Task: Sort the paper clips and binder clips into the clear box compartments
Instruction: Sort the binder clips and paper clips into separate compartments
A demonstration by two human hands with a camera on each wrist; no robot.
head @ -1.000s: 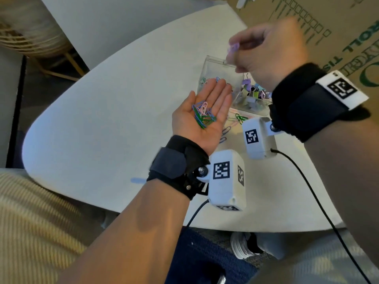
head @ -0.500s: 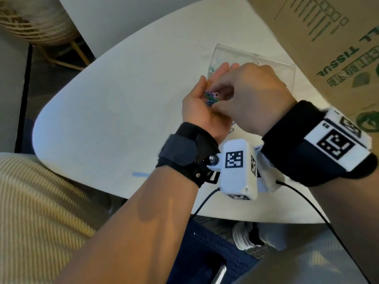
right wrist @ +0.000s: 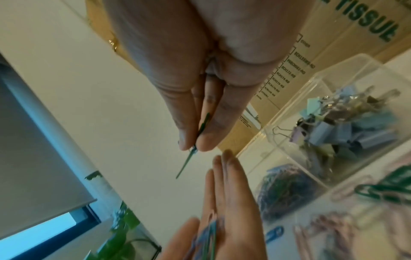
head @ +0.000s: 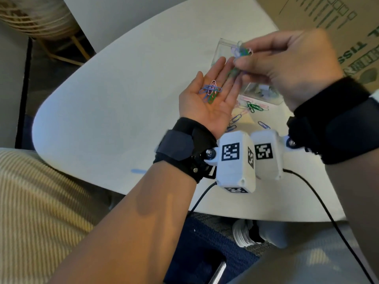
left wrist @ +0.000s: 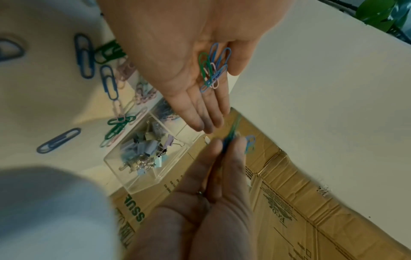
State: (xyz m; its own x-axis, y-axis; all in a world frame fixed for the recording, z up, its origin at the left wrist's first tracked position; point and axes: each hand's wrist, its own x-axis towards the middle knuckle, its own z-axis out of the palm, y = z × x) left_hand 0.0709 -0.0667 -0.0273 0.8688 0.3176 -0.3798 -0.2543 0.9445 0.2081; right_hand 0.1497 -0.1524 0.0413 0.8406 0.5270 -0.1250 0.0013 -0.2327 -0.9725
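Note:
My left hand (head: 207, 99) lies palm up over the white table (head: 114, 103), fingers straight, carrying a small heap of coloured paper clips (head: 272, 93) (left wrist: 212, 67). Just beyond its fingertips my right hand (head: 272, 64) pinches a bunch of paper clips (head: 242, 51) (right wrist: 195, 140) between thumb and fingers, above the clear box (head: 223, 52). The box's near compartment holds binder clips (left wrist: 146, 151) (right wrist: 347, 126); another holds a mass of paper clips (right wrist: 286, 186). More loose paper clips (head: 253, 107) (left wrist: 85, 58) lie on the table beside the box.
A brown cardboard carton (head: 348, 23) stands right behind the box at the table's far right. A wicker stool (head: 37, 19) stands on the floor at far left. Cables (head: 320, 203) hang from the wrist cameras over the table's near edge.
My right hand, which was down in the left palm half a second ago, has lifted away toward the box with a pinch of paper clips. Fewer clips lie in the left palm.

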